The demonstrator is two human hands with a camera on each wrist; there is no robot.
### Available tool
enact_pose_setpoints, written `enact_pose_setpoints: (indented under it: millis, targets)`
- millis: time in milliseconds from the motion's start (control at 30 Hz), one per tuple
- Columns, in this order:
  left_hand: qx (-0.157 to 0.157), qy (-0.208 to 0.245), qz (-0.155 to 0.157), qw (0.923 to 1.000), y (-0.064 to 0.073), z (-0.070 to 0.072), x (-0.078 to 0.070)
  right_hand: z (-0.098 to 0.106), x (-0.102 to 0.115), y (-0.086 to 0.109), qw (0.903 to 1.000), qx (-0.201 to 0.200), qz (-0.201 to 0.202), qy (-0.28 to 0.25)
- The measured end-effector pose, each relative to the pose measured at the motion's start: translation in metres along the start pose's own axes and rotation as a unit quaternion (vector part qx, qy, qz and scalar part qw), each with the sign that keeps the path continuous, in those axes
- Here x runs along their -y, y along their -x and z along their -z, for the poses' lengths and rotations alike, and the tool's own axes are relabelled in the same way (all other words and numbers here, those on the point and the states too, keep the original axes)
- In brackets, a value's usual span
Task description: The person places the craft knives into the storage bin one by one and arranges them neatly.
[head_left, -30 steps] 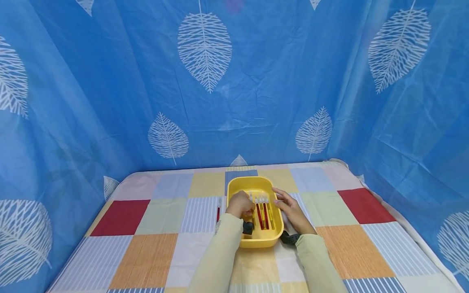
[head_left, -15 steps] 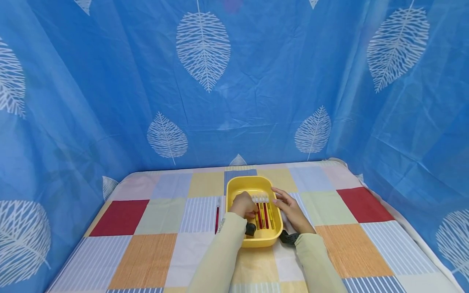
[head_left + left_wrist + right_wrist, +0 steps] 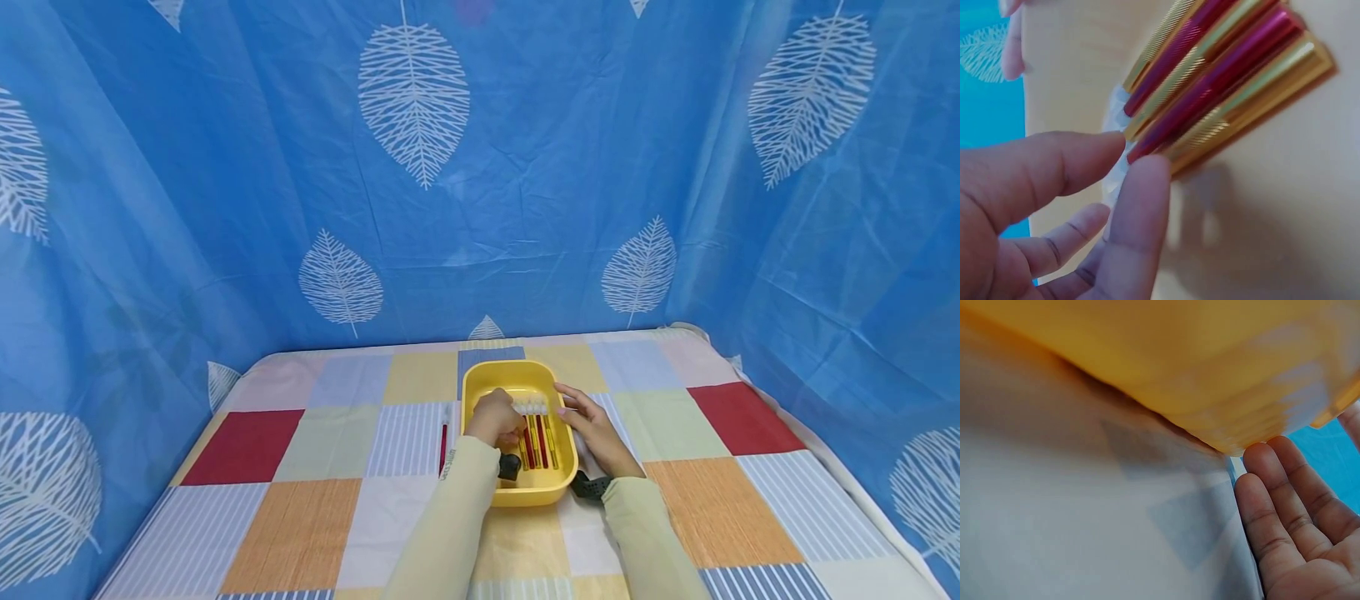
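Note:
Inside the yellow tray lies a side-by-side row of several slim gold and red knurled metal craft knives with translucent whitish caps. My left hand reaches into the tray at the row's left side. In the left wrist view, thumb and index finger stand slightly apart over the caps, the thumb tip right at the nearest gold craft knife. My right hand rests along the tray's right outer wall, its fingertips against the yellow side. Part of the caps is hidden behind the left fingers.
One more red craft knife lies on the patchwork tablecloth left of the tray, partly covered by the left sleeve. A blue leaf-print curtain encloses the table at the back and sides.
The leftmost gold craft knife came rightward against the others with the left hand, its cap now level with theirs. The left hand then drew back slightly left. The right hand stayed at the tray's side.

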State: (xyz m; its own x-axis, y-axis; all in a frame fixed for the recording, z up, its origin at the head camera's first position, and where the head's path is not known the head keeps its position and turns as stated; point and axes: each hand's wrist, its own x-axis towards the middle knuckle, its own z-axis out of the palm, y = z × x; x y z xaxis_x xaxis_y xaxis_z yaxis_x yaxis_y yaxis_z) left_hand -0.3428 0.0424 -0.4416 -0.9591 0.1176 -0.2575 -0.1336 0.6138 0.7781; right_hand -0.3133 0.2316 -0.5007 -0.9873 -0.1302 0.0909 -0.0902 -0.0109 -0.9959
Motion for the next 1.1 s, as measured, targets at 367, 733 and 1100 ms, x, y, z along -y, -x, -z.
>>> enact_pose_setpoints:
  millis: [367, 733, 1100]
  targets:
    - [0.017, 0.007, -0.020, 0.9996, 0.019, 0.014, -0.009, 0.001, -0.001, 0.000, 0.9999, 0.004, -0.009, -0.002]
    - [0.035, -0.024, -0.056, 0.9975, 0.031, 0.026, -0.010, 0.000, 0.002, 0.001, 0.9999, -0.001, -0.011, 0.005]
    - [0.057, 0.003, -0.155, 0.9863, 0.047, 0.043, 0.003, -0.001, 0.001, 0.001, 1.0000, 0.003, -0.002, -0.004]
